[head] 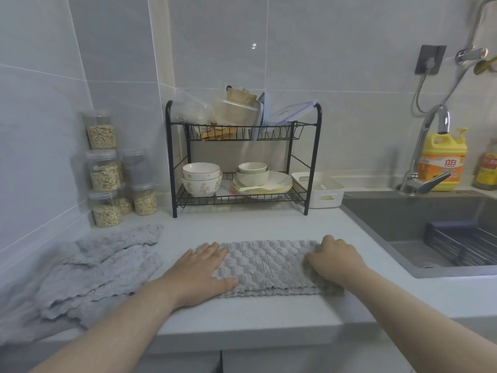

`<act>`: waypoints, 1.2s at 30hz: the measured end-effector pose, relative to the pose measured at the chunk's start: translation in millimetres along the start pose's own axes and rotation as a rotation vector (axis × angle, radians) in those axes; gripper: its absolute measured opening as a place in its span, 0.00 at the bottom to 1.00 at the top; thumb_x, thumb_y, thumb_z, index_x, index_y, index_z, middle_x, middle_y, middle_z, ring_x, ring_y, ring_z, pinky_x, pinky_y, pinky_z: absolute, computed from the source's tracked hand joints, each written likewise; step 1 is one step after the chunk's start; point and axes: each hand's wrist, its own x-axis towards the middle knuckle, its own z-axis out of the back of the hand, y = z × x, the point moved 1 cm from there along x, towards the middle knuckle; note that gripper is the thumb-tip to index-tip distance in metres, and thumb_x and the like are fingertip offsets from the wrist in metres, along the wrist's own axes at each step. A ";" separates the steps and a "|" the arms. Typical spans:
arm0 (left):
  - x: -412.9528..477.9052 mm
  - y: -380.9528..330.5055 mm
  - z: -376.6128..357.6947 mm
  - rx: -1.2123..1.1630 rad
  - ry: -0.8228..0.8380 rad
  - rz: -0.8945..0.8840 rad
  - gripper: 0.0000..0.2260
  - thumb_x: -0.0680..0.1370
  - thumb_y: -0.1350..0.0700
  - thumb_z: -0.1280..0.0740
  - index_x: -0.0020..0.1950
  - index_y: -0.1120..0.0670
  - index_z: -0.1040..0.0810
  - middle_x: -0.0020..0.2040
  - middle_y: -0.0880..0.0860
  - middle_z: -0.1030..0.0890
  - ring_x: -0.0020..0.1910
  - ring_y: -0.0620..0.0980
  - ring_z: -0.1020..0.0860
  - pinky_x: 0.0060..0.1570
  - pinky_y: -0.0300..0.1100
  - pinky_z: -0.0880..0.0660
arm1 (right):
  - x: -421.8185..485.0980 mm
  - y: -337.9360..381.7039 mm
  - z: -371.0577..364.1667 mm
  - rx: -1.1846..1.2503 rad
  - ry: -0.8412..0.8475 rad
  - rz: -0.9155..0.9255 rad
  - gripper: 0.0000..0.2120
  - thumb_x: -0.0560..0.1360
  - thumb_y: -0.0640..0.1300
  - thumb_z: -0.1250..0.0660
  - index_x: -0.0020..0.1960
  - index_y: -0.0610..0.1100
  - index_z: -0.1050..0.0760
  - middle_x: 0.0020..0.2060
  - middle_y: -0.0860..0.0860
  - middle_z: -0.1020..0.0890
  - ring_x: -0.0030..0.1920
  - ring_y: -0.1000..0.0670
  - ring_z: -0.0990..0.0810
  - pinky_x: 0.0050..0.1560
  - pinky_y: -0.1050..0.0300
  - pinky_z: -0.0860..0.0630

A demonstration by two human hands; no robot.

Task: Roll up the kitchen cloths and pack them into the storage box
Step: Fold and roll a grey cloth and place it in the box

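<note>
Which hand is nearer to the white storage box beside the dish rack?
Right. The right hand grips one end of the folded cloth, in front of the white storage box; the left hand presses farther left.

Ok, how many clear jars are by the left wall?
6 jars: a left stack of three, top, middle, bottom; a right stack of two, upper, lower; one low between them, partly hidden. Others may sit behind.

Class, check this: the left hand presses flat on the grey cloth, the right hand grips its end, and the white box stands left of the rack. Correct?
No: the head view shows the box right of the rack. Left hand, right hand and cloth are as stated.
</note>
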 end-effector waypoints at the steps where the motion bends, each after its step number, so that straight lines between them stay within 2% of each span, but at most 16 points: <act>1: -0.2 0.2 -0.9 -0.022 -0.006 -0.005 0.47 0.65 0.22 0.53 0.78 0.45 0.58 0.79 0.47 0.59 0.77 0.45 0.60 0.76 0.47 0.59 | -1.1 0.8 4.0 0.038 0.003 0.018 0.13 0.76 0.49 0.42 0.56 0.42 0.34 0.55 0.42 0.24 0.54 0.40 0.27 0.49 0.52 0.31; 3: -2.6 0.9 -1.5 -0.126 -0.047 -0.012 0.49 0.63 0.21 0.50 0.78 0.44 0.55 0.79 0.45 0.57 0.77 0.44 0.59 0.75 0.45 0.57 | -2.6 0.9 10.0 0.178 0.036 0.039 0.10 0.77 0.45 0.42 0.56 0.42 0.37 0.46 0.43 0.23 0.44 0.43 0.25 0.39 0.55 0.30; 6: -11.4 2.1 -0.2 -0.295 -0.214 -0.009 0.35 0.74 0.32 0.41 0.77 0.43 0.44 0.79 0.44 0.49 0.77 0.43 0.54 0.74 0.43 0.53 | -1.1 -2.0 22.3 0.384 0.041 -0.001 0.15 0.77 0.42 0.42 0.62 0.43 0.38 0.44 0.43 0.22 0.37 0.46 0.25 0.30 0.58 0.34; 10: -13.9 -33.6 10.9 -0.097 -0.292 -0.178 0.23 0.80 0.41 0.45 0.75 0.45 0.38 0.77 0.43 0.42 0.77 0.44 0.48 0.75 0.43 0.55 | -0.4 -9.8 42.0 0.513 0.029 -0.044 0.21 0.75 0.40 0.39 0.68 0.45 0.37 0.45 0.42 0.20 0.37 0.46 0.23 0.30 0.58 0.31; 13: 3.6 -83.0 13.7 -0.074 -0.252 -0.271 0.17 0.80 0.48 0.44 0.66 0.51 0.28 0.68 0.50 0.27 0.69 0.52 0.33 0.69 0.47 0.38 | -3.1 -9.3 50.9 0.634 0.029 -0.051 0.23 0.72 0.39 0.36 0.66 0.47 0.35 0.43 0.40 0.18 0.39 0.39 0.18 0.38 0.46 0.21; 15: 15.8 -104.1 8.6 -0.022 -0.165 -0.239 0.19 0.77 0.46 0.44 0.65 0.50 0.27 0.66 0.52 0.26 0.67 0.54 0.31 0.67 0.50 0.35 | -6.8 -4.9 55.3 0.716 0.026 -0.054 0.23 0.71 0.39 0.35 0.65 0.49 0.34 0.43 0.38 0.18 0.41 0.36 0.17 0.38 0.43 0.20; 17: 19.0 -112.9 3.7 0.004 -0.117 -0.214 0.24 0.73 0.41 0.44 0.66 0.48 0.28 0.67 0.52 0.27 0.67 0.55 0.31 0.67 0.52 0.35 | -13.5 5.2 59.2 0.803 0.037 -0.044 0.23 0.71 0.38 0.34 0.64 0.49 0.33 0.43 0.38 0.18 0.34 0.39 0.19 0.28 0.52 0.26; 19: 20.3 -114.6 4.0 -0.057 -0.197 -0.231 0.23 0.70 0.39 0.44 0.58 0.49 0.24 0.60 0.52 0.23 0.63 0.54 0.28 0.63 0.51 0.32 | -20.4 21.2 61.7 0.866 0.061 -0.001 0.23 0.71 0.37 0.33 0.64 0.49 0.32 0.42 0.39 0.20 0.29 0.44 0.25 0.22 0.61 0.33; 21: 23.6 -110.0 10.1 -0.403 -0.323 -0.176 0.16 0.73 0.42 0.43 0.47 0.52 0.23 0.52 0.52 0.21 0.54 0.53 0.24 0.56 0.48 0.27 | -23.9 39.8 61.8 0.871 0.077 0.064 0.24 0.71 0.37 0.34 0.65 0.48 0.33 0.46 0.40 0.20 0.26 0.45 0.26 0.20 0.63 0.35; 22: 22.5 -106.3 17.5 -0.679 -0.348 -0.096 0.16 0.76 0.45 0.43 0.45 0.54 0.23 0.50 0.53 0.20 0.50 0.53 0.23 0.52 0.46 0.26 | -25.6 50.4 61.4 0.855 0.087 0.100 0.24 0.71 0.37 0.34 0.65 0.48 0.34 0.49 0.40 0.20 0.27 0.45 0.25 0.19 0.63 0.34; 24: 20.5 -99.8 32.9 -1.348 -0.181 0.077 0.20 0.80 0.43 0.45 0.50 0.57 0.22 0.49 0.57 0.20 0.43 0.54 0.23 0.46 0.45 0.26 | -30.8 70.3 58.7 0.791 0.120 0.179 0.25 0.71 0.39 0.34 0.66 0.50 0.35 0.52 0.42 0.22 0.34 0.46 0.22 0.22 0.62 0.31; 26: 17.7 -86.0 43.9 -1.725 0.010 0.180 0.30 0.79 0.36 0.47 0.53 0.62 0.22 0.44 0.60 0.19 0.38 0.56 0.20 0.42 0.46 0.24 | -38.0 87.9 53.3 0.813 0.228 0.257 0.25 0.73 0.41 0.33 0.68 0.50 0.36 0.53 0.43 0.22 0.39 0.46 0.21 0.30 0.59 0.25; 28: 12.3 -69.1 51.2 -1.723 0.002 0.232 0.24 0.77 0.40 0.40 0.49 0.62 0.19 0.39 0.58 0.17 0.36 0.55 0.19 0.40 0.44 0.23 | -45.1 98.4 50.0 0.922 0.306 0.315 0.23 0.75 0.41 0.34 0.68 0.49 0.35 0.51 0.45 0.21 0.39 0.48 0.22 0.37 0.54 0.22; 31: 8.3 -46.6 49.0 -1.541 -0.185 0.329 0.03 0.72 0.61 0.32 0.43 0.60 0.24 0.32 0.57 0.24 0.30 0.53 0.23 0.33 0.40 0.29 | -45.3 97.7 47.4 0.920 0.170 0.366 0.16 0.76 0.39 0.37 0.64 0.46 0.29 0.49 0.48 0.21 0.40 0.50 0.23 0.41 0.55 0.22; 34: 5.7 -35.4 46.5 -1.318 -0.216 0.403 0.08 0.68 0.65 0.32 0.37 0.56 0.30 0.30 0.56 0.30 0.27 0.51 0.30 0.31 0.40 0.35 | -41.6 88.5 37.1 0.625 0.017 0.425 0.13 0.77 0.41 0.38 0.60 0.47 0.24 0.53 0.53 0.21 0.44 0.55 0.22 0.42 0.65 0.25; 36: 5.2 -31.6 41.9 -1.221 -0.214 0.437 0.09 0.63 0.62 0.30 0.36 0.55 0.30 0.33 0.57 0.29 0.32 0.52 0.29 0.35 0.42 0.35 | -39.2 83.7 25.6 0.427 -0.023 0.484 0.15 0.77 0.44 0.38 0.63 0.49 0.24 0.60 0.54 0.23 0.55 0.54 0.23 0.52 0.65 0.29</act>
